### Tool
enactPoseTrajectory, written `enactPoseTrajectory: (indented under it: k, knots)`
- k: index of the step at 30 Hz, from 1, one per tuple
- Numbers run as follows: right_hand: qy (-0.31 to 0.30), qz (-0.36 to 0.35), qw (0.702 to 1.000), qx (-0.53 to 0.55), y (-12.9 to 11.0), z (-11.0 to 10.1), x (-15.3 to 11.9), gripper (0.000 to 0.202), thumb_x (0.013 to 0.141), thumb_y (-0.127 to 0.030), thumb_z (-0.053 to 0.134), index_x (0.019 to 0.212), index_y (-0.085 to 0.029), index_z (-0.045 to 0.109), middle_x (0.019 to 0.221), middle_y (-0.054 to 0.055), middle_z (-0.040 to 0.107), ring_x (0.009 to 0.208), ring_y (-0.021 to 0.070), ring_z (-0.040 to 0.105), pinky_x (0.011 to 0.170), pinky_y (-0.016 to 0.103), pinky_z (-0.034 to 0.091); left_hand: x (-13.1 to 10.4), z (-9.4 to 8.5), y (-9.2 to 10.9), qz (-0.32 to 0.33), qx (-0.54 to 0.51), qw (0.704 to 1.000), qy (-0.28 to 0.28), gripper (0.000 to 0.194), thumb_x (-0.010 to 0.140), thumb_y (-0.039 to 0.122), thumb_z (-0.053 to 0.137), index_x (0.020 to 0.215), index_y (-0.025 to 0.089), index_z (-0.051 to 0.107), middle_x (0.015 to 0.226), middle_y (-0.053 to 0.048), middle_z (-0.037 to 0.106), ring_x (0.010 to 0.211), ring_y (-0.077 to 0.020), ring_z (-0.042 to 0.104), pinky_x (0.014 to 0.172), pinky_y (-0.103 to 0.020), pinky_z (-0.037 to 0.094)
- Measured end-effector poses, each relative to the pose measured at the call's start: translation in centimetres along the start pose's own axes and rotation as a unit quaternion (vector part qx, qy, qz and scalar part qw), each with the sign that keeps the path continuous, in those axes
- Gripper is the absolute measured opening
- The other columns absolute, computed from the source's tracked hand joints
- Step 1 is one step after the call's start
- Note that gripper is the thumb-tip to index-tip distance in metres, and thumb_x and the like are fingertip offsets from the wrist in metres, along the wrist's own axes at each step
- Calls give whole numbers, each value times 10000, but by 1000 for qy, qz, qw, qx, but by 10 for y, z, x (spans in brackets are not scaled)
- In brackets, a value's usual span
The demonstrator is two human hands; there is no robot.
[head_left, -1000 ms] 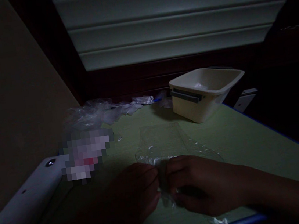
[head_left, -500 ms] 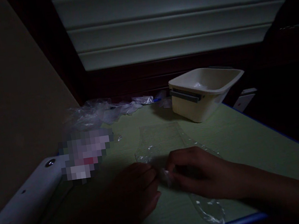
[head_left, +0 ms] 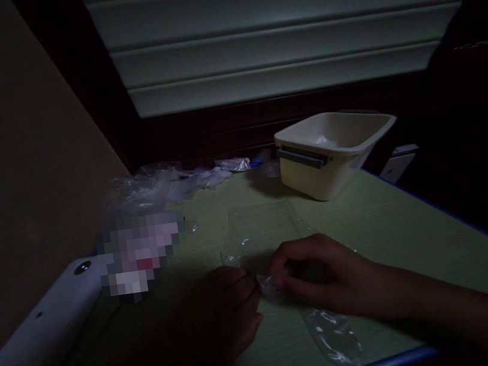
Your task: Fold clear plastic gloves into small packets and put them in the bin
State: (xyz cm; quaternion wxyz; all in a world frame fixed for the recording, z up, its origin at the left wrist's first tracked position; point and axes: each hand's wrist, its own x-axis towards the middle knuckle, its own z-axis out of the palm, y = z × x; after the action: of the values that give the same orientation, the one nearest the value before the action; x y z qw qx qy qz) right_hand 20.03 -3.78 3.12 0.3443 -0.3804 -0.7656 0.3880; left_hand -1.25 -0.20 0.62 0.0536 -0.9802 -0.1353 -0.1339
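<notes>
A thin, clear plastic film [head_left: 261, 220], crinkled and shiny at its edges, lies spread on the green tabletop. Its exact kind is hard to make out in the dim light; it could be a bag or a glove. My right hand [head_left: 325, 274] pinches a gathered bit of it between thumb and fingertips. Close beside, my left hand [head_left: 229, 309] rests low with curled fingers at the same gathered part. Its fingertips are mostly hidden and dark. Part of the film trails toward the front edge below my right hand.
A cream bin [head_left: 315, 176] with grey handles stands at the back right, clear plastic inside it. Crumpled clear plastic [head_left: 158, 186] is heaped at the back left. A white device [head_left: 50, 325] and a blurred-out item [head_left: 144, 251] lie left. The green table [head_left: 414, 232] has blue edging.
My right hand has shifted slightly up and left, its pinch closer to my left hand. The film's right part has drawn inward a little. My left hand has hardly moved.
</notes>
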Motion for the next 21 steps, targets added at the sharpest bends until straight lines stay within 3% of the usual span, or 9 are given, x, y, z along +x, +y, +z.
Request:
enactPoseTrajectory:
  k: [5, 9, 15, 21]
  knots:
    - [-1, -60, 997, -43, -3, -2, 0, 206, 788, -74, 480, 907, -149, 631, 838, 41, 682, 735, 127, 626, 663, 229, 486, -1, 2, -1, 10, 8, 1000, -20, 60, 864, 137, 522, 815, 149, 554, 789, -40, 605, 746, -195, 556, 689, -324, 469]
    - [5, -82, 995, -60, -2, -2, 1, 314, 740, -17, 447, 970, -146, 619, 864, 41, 668, 751, 124, 618, 678, 231, 483, -3, 4, -2, -1, -16, 1000, -7, 68, 901, 165, 499, 866, 160, 557, 883, -51, 624, 846, -198, 566, 781, -321, 468]
    - [17, -59, 996, -62, 3, -2, 1, 95, 859, -131, 546, 866, -129, 641, 761, 19, 624, 681, 106, 580, 630, 209, 453, -2, 0, 0, 4, 10, 1000, -9, 114, 891, 170, 523, 787, 150, 564, 842, -55, 627, 820, -195, 575, 799, -325, 480]
    - [51, -51, 997, -41, 4, -2, 1, 135, 881, -202, 566, 779, -142, 633, 664, -11, 588, 593, 94, 537, 548, 199, 426, -3, 3, -1, 6, -4, 1000, 1, 120, 919, 176, 463, 912, 134, 575, 890, -67, 617, 837, -203, 561, 778, -333, 480]
